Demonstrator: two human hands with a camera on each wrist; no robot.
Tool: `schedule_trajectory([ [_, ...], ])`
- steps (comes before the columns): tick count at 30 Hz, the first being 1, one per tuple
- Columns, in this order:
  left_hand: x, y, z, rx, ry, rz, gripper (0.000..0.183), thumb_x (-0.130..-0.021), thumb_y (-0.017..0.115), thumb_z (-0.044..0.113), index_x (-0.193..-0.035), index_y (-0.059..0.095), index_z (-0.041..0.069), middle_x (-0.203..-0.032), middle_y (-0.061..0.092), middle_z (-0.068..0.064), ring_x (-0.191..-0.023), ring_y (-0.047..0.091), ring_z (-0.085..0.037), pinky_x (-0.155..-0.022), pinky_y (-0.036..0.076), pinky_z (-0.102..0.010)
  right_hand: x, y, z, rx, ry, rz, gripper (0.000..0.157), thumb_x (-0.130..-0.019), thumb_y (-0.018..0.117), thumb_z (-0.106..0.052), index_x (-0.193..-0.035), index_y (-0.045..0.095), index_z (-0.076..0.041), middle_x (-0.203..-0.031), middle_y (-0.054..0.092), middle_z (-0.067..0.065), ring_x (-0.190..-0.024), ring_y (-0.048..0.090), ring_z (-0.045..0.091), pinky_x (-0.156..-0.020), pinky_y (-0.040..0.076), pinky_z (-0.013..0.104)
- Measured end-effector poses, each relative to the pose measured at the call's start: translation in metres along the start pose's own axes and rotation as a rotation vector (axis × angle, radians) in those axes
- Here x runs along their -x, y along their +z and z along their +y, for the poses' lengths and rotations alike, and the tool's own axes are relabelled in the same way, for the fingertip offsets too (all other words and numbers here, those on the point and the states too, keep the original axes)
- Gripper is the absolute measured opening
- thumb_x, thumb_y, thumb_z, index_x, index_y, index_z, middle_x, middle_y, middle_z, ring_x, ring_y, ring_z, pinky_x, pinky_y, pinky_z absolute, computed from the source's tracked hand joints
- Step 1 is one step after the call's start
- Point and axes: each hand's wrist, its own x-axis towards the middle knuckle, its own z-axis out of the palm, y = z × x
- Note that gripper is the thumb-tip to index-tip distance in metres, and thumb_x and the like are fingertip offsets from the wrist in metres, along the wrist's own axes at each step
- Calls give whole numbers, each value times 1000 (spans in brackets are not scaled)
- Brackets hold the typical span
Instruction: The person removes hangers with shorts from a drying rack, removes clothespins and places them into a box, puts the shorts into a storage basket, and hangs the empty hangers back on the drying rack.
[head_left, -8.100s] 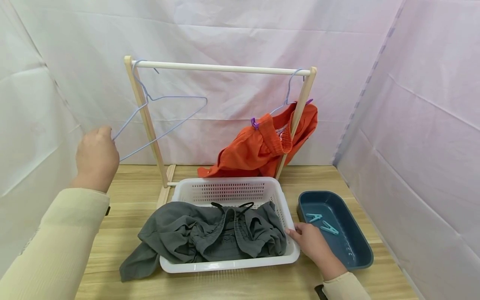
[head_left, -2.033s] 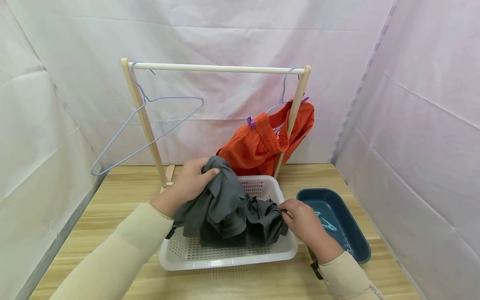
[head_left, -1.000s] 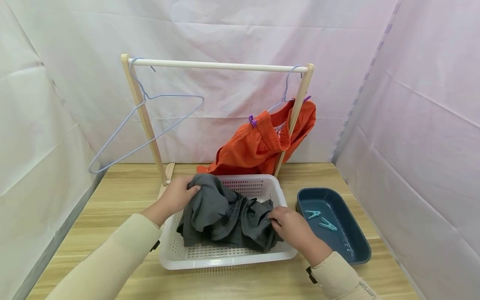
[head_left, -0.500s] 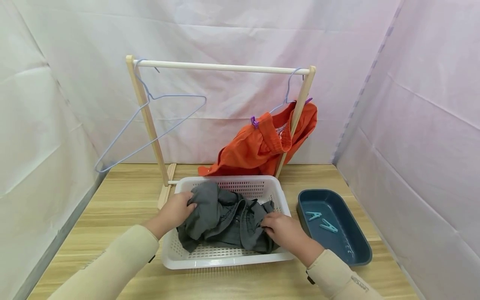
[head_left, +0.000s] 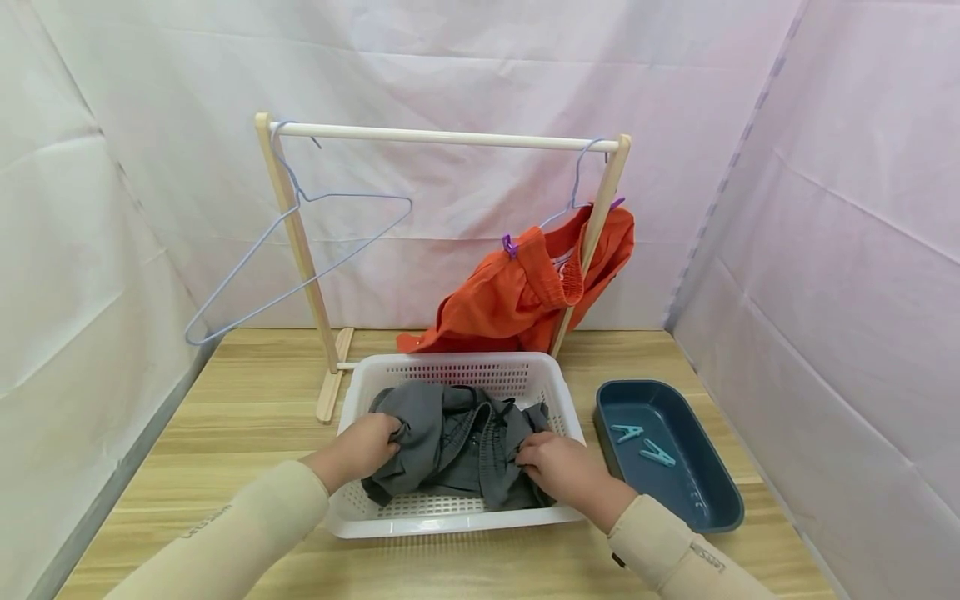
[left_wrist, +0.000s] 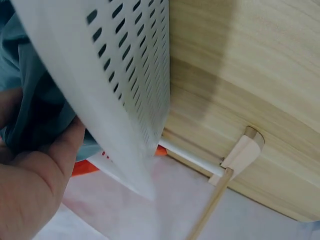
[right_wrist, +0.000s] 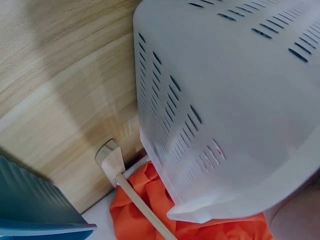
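Head view: the left hand (head_left: 363,450), at nine o'clock on the gray pants (head_left: 457,454), pinches a soft fold between thumb and fingers; the right hand (head_left: 558,468), at three o'clock, holds the other side in curled fingers. The pants lie crumpled inside the white basket (head_left: 450,524), their gathered, ribbed waistband bunched between both hands. The basket is smooth plastic, rectangular with rounded corners, pierced by rows of narrow slots. Padded cream sleeves (head_left: 232,529) reach in from seven and five o'clock.

Taking the basket as the dial, a deep blue tray (head_left: 703,492) with rounded corners sits just beside it at three o'clock, holding two pale turquoise clothespins (head_left: 657,452). At twelve o'clock stands a pale wooden rack (head_left: 442,135) with a round white rod. A bare, thin blue wire hanger (head_left: 360,195) hangs at eleven; at one, wrinkled orange pants (head_left: 498,304) hang from another, held by purple clips (head_left: 510,245). Everything stands on a wood-grained counter (head_left: 240,400) before a creased white sheet (head_left: 450,75).
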Motion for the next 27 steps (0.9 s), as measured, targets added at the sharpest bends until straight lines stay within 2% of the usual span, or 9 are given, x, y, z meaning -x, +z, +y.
schedule_trajectory([
  [6, 1, 6, 4, -18, 31, -38, 20, -83, 65, -6, -70, 54, 6, -66, 52, 0, -64, 47, -13, -59, 45, -32, -1, 3, 0, 13, -21, 3, 10, -81, 75, -8, -88, 76, -16, -92, 68, -3, -86, 66, 13, -72, 56, 27],
  [9, 1, 9, 5, -5, 22, -55, 18, -82, 65, -6, -71, 56, 5, -68, 55, -1, -65, 49, -13, -60, 48, -34, -2, 4, -1, 27, -33, 12, 10, -80, 75, -9, -87, 76, -16, -91, 68, -3, -86, 66, 13, -72, 56, 26],
  [15, 2, 17, 8, 14, 4, -118, 24, -82, 65, -7, -67, 52, 7, -64, 49, 1, -61, 47, -13, -56, 45, -31, -3, 6, -2, 25, -48, -3, 10, -81, 75, -8, -86, 76, -16, -91, 68, -3, -85, 65, 13, -72, 55, 26],
  [20, 2, 23, 13, -6, 41, -158, 27, -81, 65, -7, -65, 50, 8, -62, 46, 3, -59, 44, -11, -54, 42, -27, -4, 6, -2, 4, -48, -22, 10, -82, 74, -8, -87, 76, -16, -92, 69, -3, -87, 65, 12, -72, 55, 26],
  [27, 1, 25, 14, -10, 60, -156, 26, -81, 69, -3, -66, 51, 8, -62, 46, 2, -59, 43, -11, -54, 41, -27, -4, 6, -2, 6, -47, -22, 11, -81, 75, -9, -88, 76, -17, -94, 69, -3, -89, 66, 13, -74, 56, 27],
])
